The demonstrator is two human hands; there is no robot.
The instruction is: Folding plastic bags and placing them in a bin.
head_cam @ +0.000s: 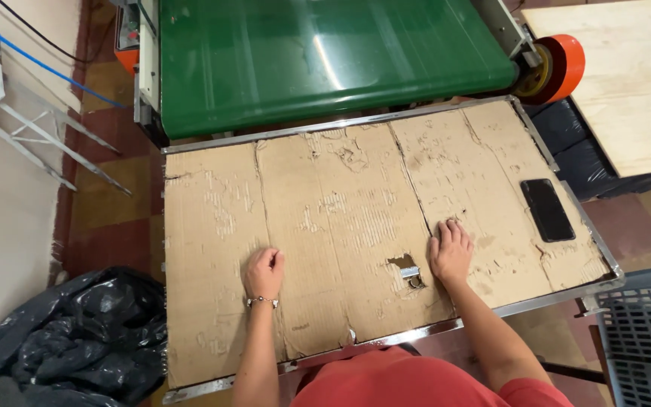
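Your left hand (264, 273) rests fisted, its grip closed on nothing visible; your right hand (450, 251) lies flat, grip open, on the cardboard sheet (325, 211) near the surface's front edge.

Our left hand (264, 272) curled in a loose fist, bracelet at the wrist, our right hand (450, 252) flat, fingers (450, 230) together, both forearms reaching forward

phone (548, 209): right of centre of the frame | flat black rectangle, screen dark, lying face up | cardboard sheet (356, 226): centre of the frame, flattened box, brown, worn and torn, creased in panels | black plastic bag (62, 332): lower left, crumpled and glossy
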